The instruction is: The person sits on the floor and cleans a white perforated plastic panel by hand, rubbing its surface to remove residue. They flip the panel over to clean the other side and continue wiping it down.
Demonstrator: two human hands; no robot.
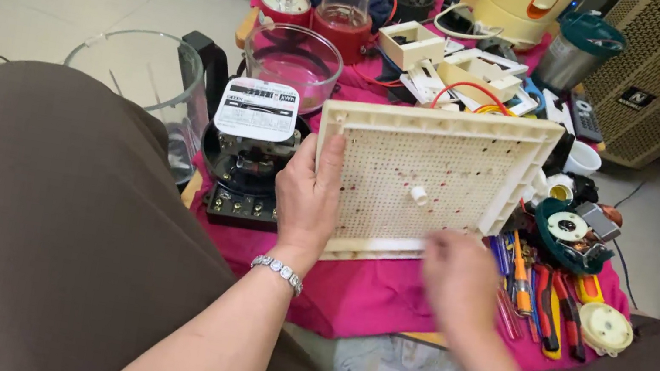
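Over the pink cloth (383,295): left hand (308,200) grips cream perforated panel (427,183) by its left edge, thumb on face. Right hand (461,277) blurred at lower edge; grip unclear. Screwdrivers (538,293) just beside.

A square cream plastic panel (427,183) stands tilted up on its lower edge over the pink cloth, its face a fine perforated grid inside a raised ribbed frame, with a small white peg near the middle. It is gripped at its left edge, and its lower edge looks blurred.
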